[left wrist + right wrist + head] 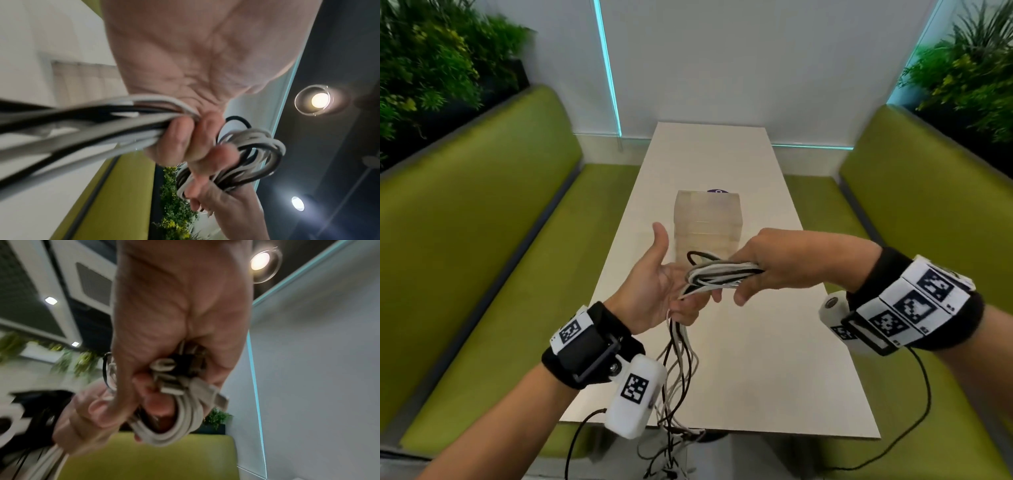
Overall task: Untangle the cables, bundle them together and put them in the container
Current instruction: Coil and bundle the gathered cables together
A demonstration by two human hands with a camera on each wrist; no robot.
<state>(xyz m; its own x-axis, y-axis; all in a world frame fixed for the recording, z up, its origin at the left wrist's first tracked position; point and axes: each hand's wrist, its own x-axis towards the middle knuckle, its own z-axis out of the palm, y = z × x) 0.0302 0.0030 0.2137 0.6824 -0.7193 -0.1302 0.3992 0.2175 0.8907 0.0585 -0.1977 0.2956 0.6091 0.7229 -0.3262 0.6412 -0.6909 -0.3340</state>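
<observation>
A coil of white and black cables [719, 274] is gripped by my right hand [753, 274] above the middle of the white table [756, 359]. In the right wrist view the fingers [156, 405] wrap through the looped white strands [185, 421]. My left hand [674, 277] faces palm up with the thumb raised, its lower fingers [180, 138] curled round the loose cable strands [82, 129]. Those strands [678, 370] hang down past the table's near edge. A clear plastic container [707, 222] stands upright on the table just behind both hands.
Green padded benches [500, 257] [928, 222] run along both sides of the narrow table. Plants [431, 61] sit behind each backrest. A purple round mark [717, 192] lies beyond the container. Tangled cable ends [671, 455] dangle below the table's front edge.
</observation>
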